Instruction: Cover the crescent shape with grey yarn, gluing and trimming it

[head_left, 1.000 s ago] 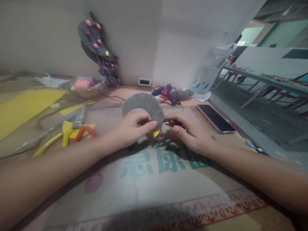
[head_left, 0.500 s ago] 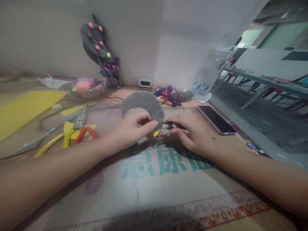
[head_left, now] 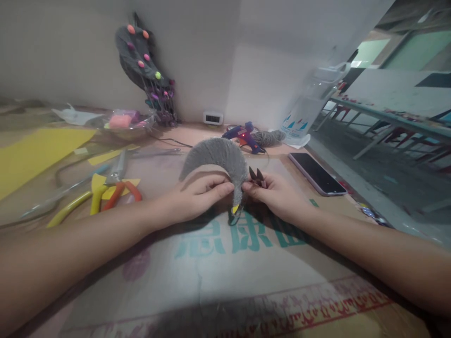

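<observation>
A crescent wrapped in grey yarn (head_left: pixel 220 152) stands raised over the cardboard, its narrow tip pointing down with a bit of yellow and a loose strand at the end. Thumb and fingers of my left hand (head_left: pixel 206 190) pinch its inner edge near that tip. On the other side, my right hand (head_left: pixel 282 195) is closed round small dark scissors (head_left: pixel 257 177), whose pointed blades stick up apart; their handles are hidden in the palm. The right thumb and fingertips also touch the crescent's outer edge.
Yellow- and orange-handled scissors or pliers (head_left: pixel 114 180) lie at left by yellow paper (head_left: pixel 38 155). Behind are a glue gun (head_left: pixel 244 136) with a red light, a yarn bundle (head_left: pixel 269 137) and a decorated grey crescent (head_left: pixel 139 58). A phone (head_left: pixel 317 173) lies right.
The small scissors have moved from the crescent's tip, blades now upward in my right hand. The crescent has turned so its tip hangs down, and the right fingers have come onto its edge.
</observation>
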A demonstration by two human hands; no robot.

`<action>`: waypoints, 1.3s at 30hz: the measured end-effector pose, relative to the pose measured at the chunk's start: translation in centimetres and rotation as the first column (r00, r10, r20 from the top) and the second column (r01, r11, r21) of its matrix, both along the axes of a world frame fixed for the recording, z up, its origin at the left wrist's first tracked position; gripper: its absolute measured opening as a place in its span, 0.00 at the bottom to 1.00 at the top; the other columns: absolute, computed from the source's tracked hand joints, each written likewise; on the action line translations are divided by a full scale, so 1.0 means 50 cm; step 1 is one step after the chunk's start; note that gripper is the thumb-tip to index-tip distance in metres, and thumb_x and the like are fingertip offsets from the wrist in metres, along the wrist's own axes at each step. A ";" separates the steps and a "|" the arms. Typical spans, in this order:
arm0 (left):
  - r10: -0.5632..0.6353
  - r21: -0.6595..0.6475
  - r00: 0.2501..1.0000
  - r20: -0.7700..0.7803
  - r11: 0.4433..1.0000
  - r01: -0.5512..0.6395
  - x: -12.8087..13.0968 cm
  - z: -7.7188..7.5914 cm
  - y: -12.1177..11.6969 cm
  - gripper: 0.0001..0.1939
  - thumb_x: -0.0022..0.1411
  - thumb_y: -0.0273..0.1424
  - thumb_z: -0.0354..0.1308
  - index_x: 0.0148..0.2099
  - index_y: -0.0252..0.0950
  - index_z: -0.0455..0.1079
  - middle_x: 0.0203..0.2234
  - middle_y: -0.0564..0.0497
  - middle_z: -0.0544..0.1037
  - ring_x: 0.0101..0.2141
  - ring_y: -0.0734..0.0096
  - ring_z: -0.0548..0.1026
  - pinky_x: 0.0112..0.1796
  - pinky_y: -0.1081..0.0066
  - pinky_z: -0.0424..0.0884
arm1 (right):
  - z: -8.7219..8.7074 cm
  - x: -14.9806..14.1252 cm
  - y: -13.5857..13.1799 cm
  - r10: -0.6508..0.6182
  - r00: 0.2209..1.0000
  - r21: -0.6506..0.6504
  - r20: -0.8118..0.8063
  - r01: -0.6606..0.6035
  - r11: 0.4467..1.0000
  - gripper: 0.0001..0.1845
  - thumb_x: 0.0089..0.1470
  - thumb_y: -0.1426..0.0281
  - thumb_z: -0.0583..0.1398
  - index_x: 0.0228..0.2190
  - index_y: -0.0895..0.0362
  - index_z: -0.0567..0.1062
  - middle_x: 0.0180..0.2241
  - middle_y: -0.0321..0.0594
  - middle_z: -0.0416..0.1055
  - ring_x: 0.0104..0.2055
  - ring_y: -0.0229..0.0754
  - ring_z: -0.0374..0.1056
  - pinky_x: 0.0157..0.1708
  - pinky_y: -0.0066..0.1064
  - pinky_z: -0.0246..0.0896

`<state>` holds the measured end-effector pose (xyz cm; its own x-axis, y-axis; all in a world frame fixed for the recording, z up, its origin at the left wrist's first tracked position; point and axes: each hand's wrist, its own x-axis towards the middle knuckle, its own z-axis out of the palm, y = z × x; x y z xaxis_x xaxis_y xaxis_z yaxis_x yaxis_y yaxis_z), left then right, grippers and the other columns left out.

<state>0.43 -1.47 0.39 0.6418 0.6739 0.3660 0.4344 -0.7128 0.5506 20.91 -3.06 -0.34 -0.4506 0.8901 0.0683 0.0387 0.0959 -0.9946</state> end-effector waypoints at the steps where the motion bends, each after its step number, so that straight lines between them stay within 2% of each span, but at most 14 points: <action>1: -0.003 -0.007 1.000 0.005 1.000 0.003 0.000 0.001 0.001 0.19 0.67 0.37 0.48 0.26 0.35 0.68 0.23 0.54 0.71 0.28 0.73 0.69 0.35 0.72 0.63 | -0.001 0.000 0.001 0.006 1.000 -0.009 -0.010 -0.006 1.000 0.15 0.51 0.61 0.65 0.26 0.57 0.68 0.20 0.27 0.56 0.24 0.32 0.58 0.25 0.27 0.56; 8: 0.041 -0.132 0.999 0.011 0.990 -0.040 0.006 -0.002 0.003 0.19 0.63 0.42 0.52 0.26 0.35 0.70 0.21 0.54 0.71 0.27 0.73 0.69 0.30 0.73 0.62 | -0.004 0.002 0.006 0.004 1.000 -0.012 -0.002 -0.004 1.000 0.14 0.51 0.63 0.65 0.26 0.57 0.68 0.20 0.27 0.58 0.23 0.31 0.58 0.25 0.26 0.57; 13: 0.045 -0.250 0.998 0.049 0.968 -0.031 0.009 -0.011 0.005 0.15 0.59 0.40 0.56 0.26 0.35 0.68 0.18 0.57 0.67 0.22 0.76 0.65 0.26 0.75 0.61 | -0.001 -0.001 0.006 0.003 1.000 -0.019 0.016 -0.003 1.000 0.11 0.50 0.65 0.65 0.27 0.58 0.69 0.22 0.28 0.60 0.23 0.31 0.57 0.25 0.26 0.55; 17: 0.049 -0.221 0.997 0.065 0.975 -0.034 0.009 -0.011 0.005 0.15 0.59 0.39 0.56 0.26 0.34 0.69 0.19 0.56 0.68 0.24 0.75 0.67 0.29 0.74 0.63 | -0.002 0.000 0.006 0.016 1.000 -0.011 0.000 -0.016 1.000 0.13 0.51 0.64 0.65 0.27 0.58 0.69 0.21 0.28 0.59 0.23 0.30 0.55 0.25 0.26 0.55; 23: -0.013 -0.257 0.995 0.102 0.966 0.038 0.007 -0.005 0.008 0.15 0.61 0.39 0.54 0.29 0.34 0.72 0.25 0.53 0.75 0.27 0.73 0.70 0.30 0.74 0.65 | -0.006 0.005 0.009 0.017 1.000 0.000 -0.005 -0.017 1.000 0.17 0.51 0.60 0.66 0.25 0.57 0.67 0.20 0.26 0.57 0.22 0.31 0.54 0.25 0.26 0.55; 28: -0.018 -0.217 0.996 0.086 0.975 0.036 0.004 -0.007 0.012 0.17 0.62 0.40 0.51 0.26 0.34 0.69 0.23 0.53 0.73 0.27 0.73 0.70 0.29 0.74 0.65 | -0.005 0.004 0.008 0.022 1.000 0.018 0.002 -0.022 1.000 0.18 0.50 0.59 0.66 0.25 0.57 0.67 0.19 0.26 0.54 0.21 0.30 0.51 0.24 0.26 0.52; 30: 0.013 -0.285 0.993 0.119 0.958 0.022 0.004 -0.011 0.010 0.20 0.63 0.43 0.50 0.26 0.35 0.68 0.21 0.53 0.72 0.25 0.73 0.70 0.27 0.74 0.65 | -0.004 0.003 0.007 0.020 1.000 0.011 0.012 -0.020 1.000 0.17 0.51 0.59 0.66 0.26 0.58 0.68 0.20 0.26 0.55 0.21 0.29 0.51 0.23 0.26 0.52; 34: 0.133 -0.454 0.985 0.106 0.888 -0.071 0.007 -0.013 0.001 0.21 0.62 0.47 0.50 0.26 0.35 0.67 0.20 0.52 0.71 0.22 0.73 0.68 0.22 0.75 0.63 | -0.005 0.002 0.006 0.031 0.998 -0.012 0.051 -0.031 0.999 0.14 0.51 0.62 0.65 0.29 0.59 0.70 0.22 0.28 0.59 0.22 0.30 0.53 0.23 0.26 0.51; 39: 0.162 -0.467 0.982 0.100 0.879 -0.097 0.009 -0.011 -0.002 0.20 0.61 0.45 0.52 0.25 0.35 0.67 0.18 0.53 0.69 0.21 0.75 0.66 0.21 0.76 0.61 | -0.006 0.002 0.006 0.035 0.997 -0.009 0.066 -0.034 0.999 0.12 0.52 0.64 0.65 0.30 0.59 0.71 0.26 0.32 0.65 0.26 0.32 0.58 0.25 0.26 0.54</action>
<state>0.90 -1.54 -0.15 0.5049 0.8603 0.0709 0.4060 -0.3091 0.8600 21.03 -2.77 -0.66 -0.4845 0.8742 0.0303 0.1009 0.0903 -0.9908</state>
